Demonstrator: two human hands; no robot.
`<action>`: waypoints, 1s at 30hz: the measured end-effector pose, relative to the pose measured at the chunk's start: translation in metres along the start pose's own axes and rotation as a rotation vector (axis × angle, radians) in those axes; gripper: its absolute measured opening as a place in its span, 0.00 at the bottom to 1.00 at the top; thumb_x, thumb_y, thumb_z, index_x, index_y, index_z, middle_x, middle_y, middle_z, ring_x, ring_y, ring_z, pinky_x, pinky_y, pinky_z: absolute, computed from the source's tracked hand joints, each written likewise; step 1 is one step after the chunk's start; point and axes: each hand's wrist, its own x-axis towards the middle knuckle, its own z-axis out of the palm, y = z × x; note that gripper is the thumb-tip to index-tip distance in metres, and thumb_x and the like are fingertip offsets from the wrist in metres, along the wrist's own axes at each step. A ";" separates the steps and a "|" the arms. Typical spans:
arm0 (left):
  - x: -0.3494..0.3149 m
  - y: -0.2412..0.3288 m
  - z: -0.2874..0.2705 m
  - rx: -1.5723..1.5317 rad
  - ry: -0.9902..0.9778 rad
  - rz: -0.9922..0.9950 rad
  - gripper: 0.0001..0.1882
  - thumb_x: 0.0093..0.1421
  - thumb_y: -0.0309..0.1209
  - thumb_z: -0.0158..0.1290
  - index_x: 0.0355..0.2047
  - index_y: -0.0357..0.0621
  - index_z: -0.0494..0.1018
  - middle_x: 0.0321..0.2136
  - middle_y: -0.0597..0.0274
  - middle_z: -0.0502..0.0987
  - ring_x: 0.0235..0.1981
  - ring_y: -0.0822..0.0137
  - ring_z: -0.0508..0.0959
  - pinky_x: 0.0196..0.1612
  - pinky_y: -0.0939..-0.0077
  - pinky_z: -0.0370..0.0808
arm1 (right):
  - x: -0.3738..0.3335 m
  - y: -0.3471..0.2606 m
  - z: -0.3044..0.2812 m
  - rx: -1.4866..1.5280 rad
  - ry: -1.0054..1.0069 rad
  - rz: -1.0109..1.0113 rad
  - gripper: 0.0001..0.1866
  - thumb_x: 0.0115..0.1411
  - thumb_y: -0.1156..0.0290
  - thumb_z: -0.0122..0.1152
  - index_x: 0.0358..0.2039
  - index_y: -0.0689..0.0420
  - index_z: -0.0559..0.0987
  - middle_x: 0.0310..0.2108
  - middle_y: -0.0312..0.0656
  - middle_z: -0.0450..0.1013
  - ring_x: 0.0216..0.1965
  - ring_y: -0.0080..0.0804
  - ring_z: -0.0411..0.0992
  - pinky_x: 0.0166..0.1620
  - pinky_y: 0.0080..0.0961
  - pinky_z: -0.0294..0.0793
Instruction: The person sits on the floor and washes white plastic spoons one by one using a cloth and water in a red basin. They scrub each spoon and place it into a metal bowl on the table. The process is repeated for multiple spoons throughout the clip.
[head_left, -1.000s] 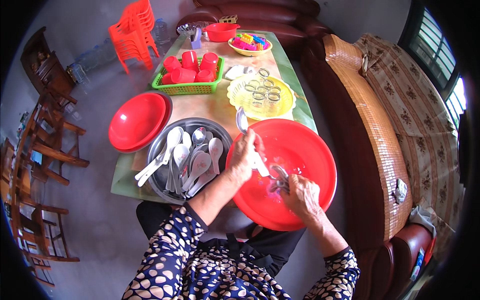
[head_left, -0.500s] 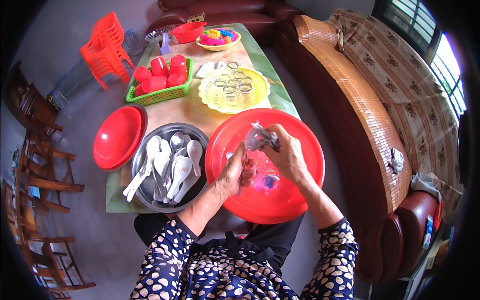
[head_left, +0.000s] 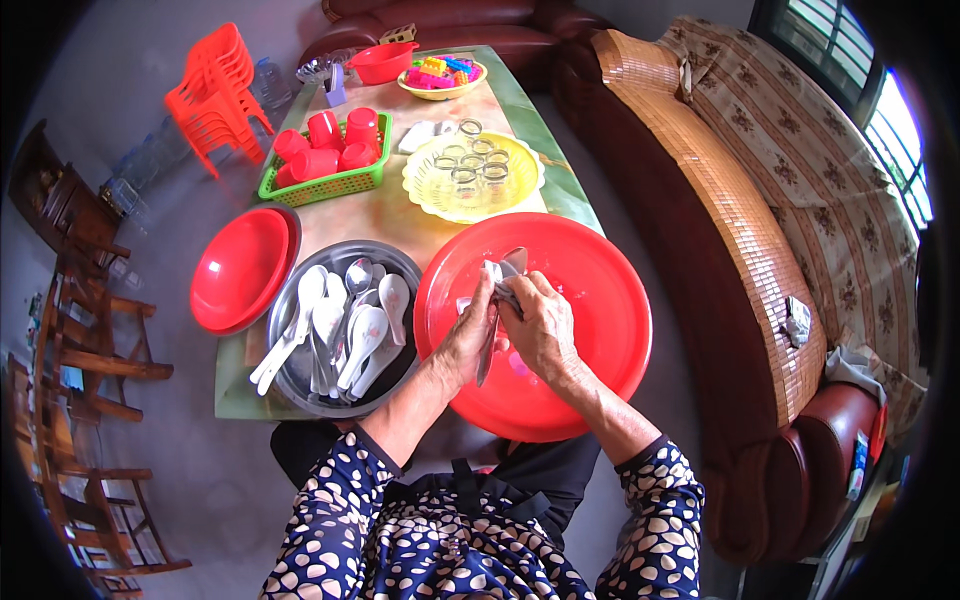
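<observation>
Over a large red basin, my left hand is closed around a metal spoon, its handle pointing down toward me. My right hand presses a greyish cloth against the spoon near its bowl, fingers closed. Both hands touch or nearly touch each other. Something small and purplish shows in the basin, mostly hidden under my right hand. Left of the basin, a dark grey metal bowl holds several white soup spoons and metal spoons.
Red plates lie at the table's left edge. Farther back are a green basket of red cups, a yellow scalloped tray with several glass-like rings, and a bowl of toy bricks. A sofa runs along the right.
My right hand has come down and left onto the spoon with the cloth. My left hand keeps hold of the spoon. The view has shifted slightly.
</observation>
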 end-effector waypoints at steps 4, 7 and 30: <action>-0.002 0.007 0.009 -0.177 0.011 0.079 0.26 0.62 0.51 0.43 0.52 0.47 0.64 0.43 0.66 0.72 0.44 0.72 0.70 0.47 0.73 0.69 | -0.013 -0.005 0.001 0.086 -0.094 0.109 0.11 0.43 0.75 0.60 0.28 0.57 0.70 0.27 0.47 0.69 0.28 0.49 0.71 0.27 0.40 0.70; 0.000 0.007 0.013 -0.316 0.105 0.131 0.23 0.63 0.46 0.43 0.52 0.46 0.65 0.42 0.62 0.73 0.40 0.72 0.72 0.44 0.75 0.71 | -0.030 -0.006 0.006 0.181 -0.155 0.122 0.10 0.44 0.76 0.60 0.27 0.60 0.69 0.24 0.48 0.70 0.26 0.47 0.71 0.28 0.36 0.69; -0.001 0.010 0.004 -0.106 0.018 0.210 0.20 0.64 0.48 0.41 0.37 0.42 0.69 0.14 0.72 0.61 0.15 0.78 0.60 0.21 0.83 0.60 | -0.029 -0.001 -0.051 -0.377 -0.482 -0.088 0.23 0.46 0.51 0.64 0.37 0.54 0.77 0.39 0.47 0.68 0.45 0.45 0.66 0.42 0.48 0.67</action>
